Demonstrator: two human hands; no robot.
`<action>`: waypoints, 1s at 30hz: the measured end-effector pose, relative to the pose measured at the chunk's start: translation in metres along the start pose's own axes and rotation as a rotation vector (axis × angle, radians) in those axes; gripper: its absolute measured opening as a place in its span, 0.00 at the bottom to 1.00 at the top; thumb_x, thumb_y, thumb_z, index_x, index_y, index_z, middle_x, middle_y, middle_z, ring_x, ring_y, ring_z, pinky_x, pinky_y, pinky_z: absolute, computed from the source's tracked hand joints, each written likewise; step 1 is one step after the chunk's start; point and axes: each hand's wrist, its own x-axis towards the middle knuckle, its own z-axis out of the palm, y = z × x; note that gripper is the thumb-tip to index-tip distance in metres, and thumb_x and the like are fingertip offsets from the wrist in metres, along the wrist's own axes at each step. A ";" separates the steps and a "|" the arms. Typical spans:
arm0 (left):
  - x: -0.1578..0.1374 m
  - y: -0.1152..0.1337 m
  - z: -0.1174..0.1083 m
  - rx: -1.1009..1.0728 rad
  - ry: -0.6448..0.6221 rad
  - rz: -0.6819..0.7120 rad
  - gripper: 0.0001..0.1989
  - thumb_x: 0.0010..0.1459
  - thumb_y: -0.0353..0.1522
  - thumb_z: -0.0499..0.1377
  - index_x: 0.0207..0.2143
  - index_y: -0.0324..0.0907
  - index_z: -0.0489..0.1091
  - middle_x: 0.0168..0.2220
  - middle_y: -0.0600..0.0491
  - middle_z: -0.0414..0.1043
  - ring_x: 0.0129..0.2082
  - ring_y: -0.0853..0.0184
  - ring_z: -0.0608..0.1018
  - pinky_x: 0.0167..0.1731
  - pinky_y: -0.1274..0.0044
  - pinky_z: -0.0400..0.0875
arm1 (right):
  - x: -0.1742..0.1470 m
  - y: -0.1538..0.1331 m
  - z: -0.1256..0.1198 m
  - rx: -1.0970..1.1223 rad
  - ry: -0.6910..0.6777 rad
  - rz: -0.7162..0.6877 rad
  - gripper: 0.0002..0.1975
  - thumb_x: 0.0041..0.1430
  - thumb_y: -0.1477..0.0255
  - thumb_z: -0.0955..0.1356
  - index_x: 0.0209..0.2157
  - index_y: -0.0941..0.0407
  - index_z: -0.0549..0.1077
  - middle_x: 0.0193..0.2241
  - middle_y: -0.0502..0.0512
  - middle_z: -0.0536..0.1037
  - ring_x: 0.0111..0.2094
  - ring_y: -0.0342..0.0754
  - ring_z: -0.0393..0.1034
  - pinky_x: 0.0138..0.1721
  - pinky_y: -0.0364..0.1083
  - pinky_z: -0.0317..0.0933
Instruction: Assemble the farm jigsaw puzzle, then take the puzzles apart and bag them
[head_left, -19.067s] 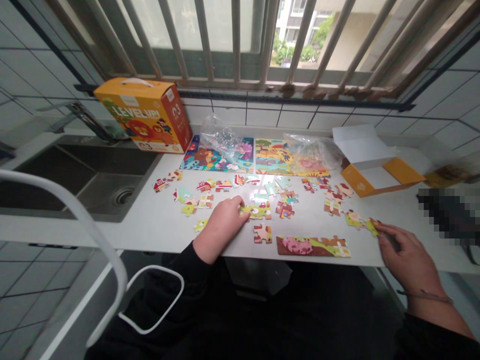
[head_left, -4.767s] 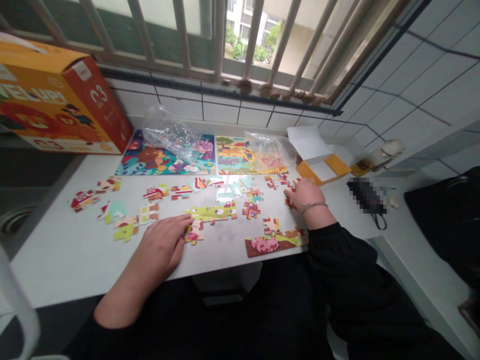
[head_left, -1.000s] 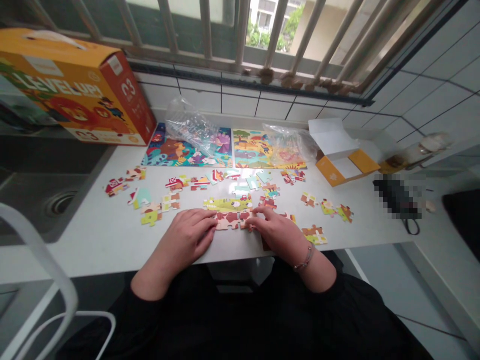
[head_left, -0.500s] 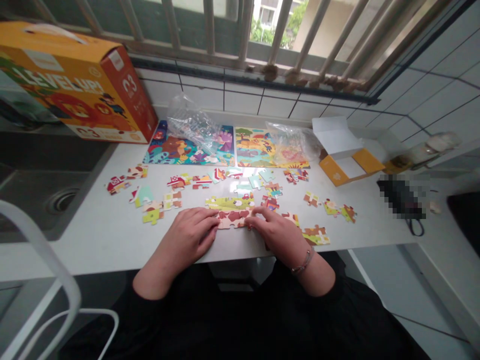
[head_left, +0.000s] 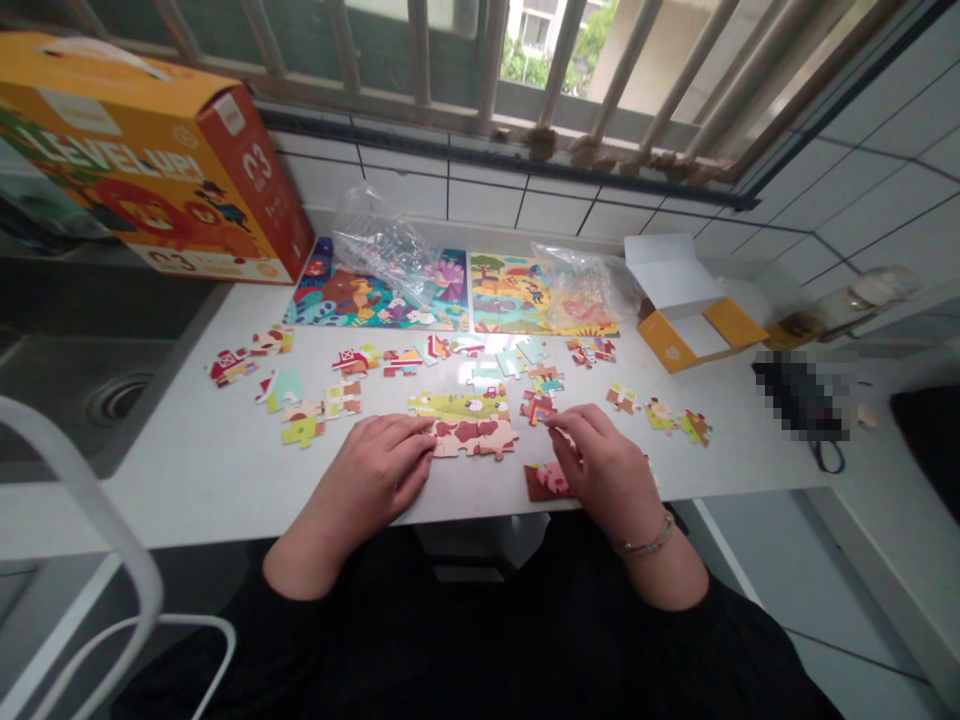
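In the head view, joined puzzle pieces (head_left: 469,437) with a brown-patched cow pattern lie below a green strip of joined pieces (head_left: 465,402) showing sheep and a tractor. My left hand (head_left: 386,460) is closed at the left end of the cow pieces, fingers together and thumb tucked below. My right hand (head_left: 604,465) hovers further right, thumb and forefinger slightly apart and seemingly holding nothing. Its fingertips are beside a red puzzle piece (head_left: 537,408). A pink and brown puzzle piece (head_left: 544,482) lies partly hidden under that hand.
Several loose pieces lie around, such as a barn piece (head_left: 225,366) and a yellow-green piece (head_left: 661,415). Behind are a blue picture board (head_left: 352,310), a yellow picture board (head_left: 502,315), plastic bags (head_left: 382,235) and an open orange box (head_left: 667,340). A large box (head_left: 262,190) stands beside the sink (head_left: 67,370).
My right hand has let go of the right end of the cow pieces and moved right, uncovering that end and the pink and brown piece. My left hand has stayed put.
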 end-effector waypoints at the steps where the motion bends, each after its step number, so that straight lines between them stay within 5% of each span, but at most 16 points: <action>1: 0.000 0.000 0.000 0.004 0.005 0.001 0.12 0.72 0.32 0.57 0.52 0.45 0.79 0.60 0.45 0.81 0.57 0.52 0.81 0.56 0.58 0.72 | -0.002 0.003 -0.004 0.000 0.015 0.026 0.12 0.77 0.70 0.64 0.52 0.52 0.79 0.47 0.59 0.82 0.43 0.51 0.80 0.44 0.49 0.74; 11: 0.003 0.001 0.004 -0.032 0.035 0.019 0.12 0.71 0.32 0.58 0.51 0.44 0.80 0.57 0.44 0.82 0.56 0.51 0.82 0.56 0.57 0.74 | 0.008 -0.016 0.023 0.136 -0.197 -0.134 0.11 0.73 0.71 0.71 0.55 0.53 0.75 0.59 0.61 0.80 0.59 0.58 0.77 0.57 0.56 0.74; 22: 0.001 -0.001 0.006 -0.080 0.030 0.002 0.11 0.70 0.29 0.59 0.51 0.45 0.79 0.58 0.45 0.81 0.57 0.53 0.81 0.57 0.58 0.74 | 0.008 -0.012 0.028 0.026 -0.284 -0.105 0.08 0.75 0.76 0.68 0.50 0.52 0.77 0.48 0.57 0.81 0.46 0.53 0.80 0.44 0.50 0.72; 30: 0.001 -0.002 0.007 -0.093 0.035 0.013 0.11 0.70 0.28 0.59 0.51 0.44 0.78 0.58 0.44 0.81 0.57 0.52 0.81 0.58 0.57 0.75 | 0.008 -0.021 0.033 0.045 -0.223 -0.070 0.10 0.73 0.70 0.71 0.53 0.54 0.73 0.50 0.60 0.81 0.50 0.56 0.79 0.44 0.51 0.73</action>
